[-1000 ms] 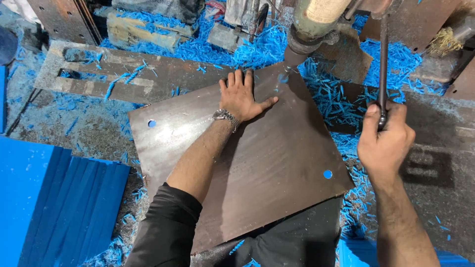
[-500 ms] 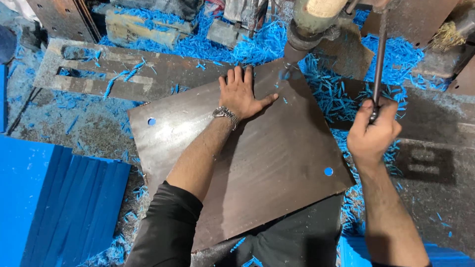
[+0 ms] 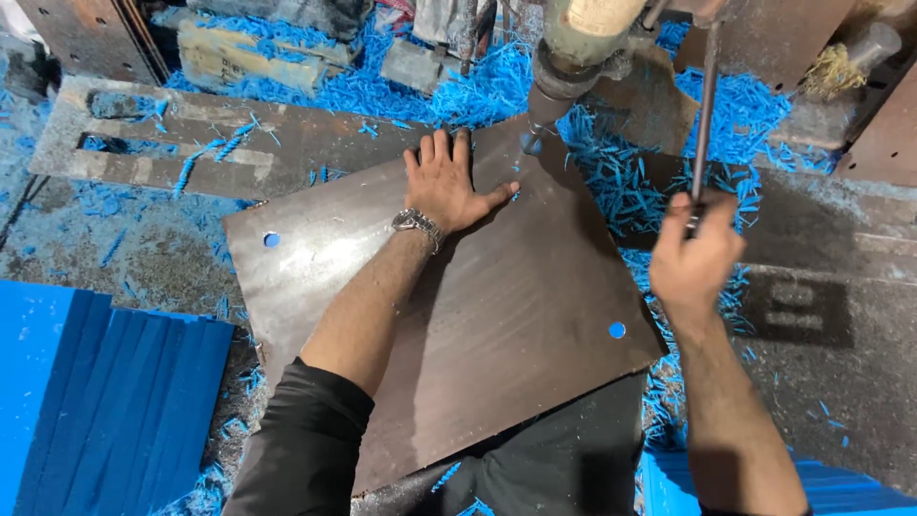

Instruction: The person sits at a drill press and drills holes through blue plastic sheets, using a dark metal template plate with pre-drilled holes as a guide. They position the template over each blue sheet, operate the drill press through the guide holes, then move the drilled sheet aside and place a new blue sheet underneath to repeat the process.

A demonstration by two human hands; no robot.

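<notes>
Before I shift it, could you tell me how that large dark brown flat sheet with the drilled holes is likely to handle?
The dark brown flat sheet probably stays stiff: it lies dead flat under the left hand. It looks thin, so possibly light for its size. On loose blue shavings it may slide readily when pushed.

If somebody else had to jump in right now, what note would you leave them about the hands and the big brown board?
Left hand: flat on the brown board, fingers spread, pressing near its far corner.
Right hand: wrapped round the drill's feed lever.
Drill head: bit tip at the board's far corner, beside the left hand.
Done: two holes show blue through the board at other corners.
Left: the far-corner hole looks unfinished; the bit hides it.
Blue shavings lie all around.
</notes>
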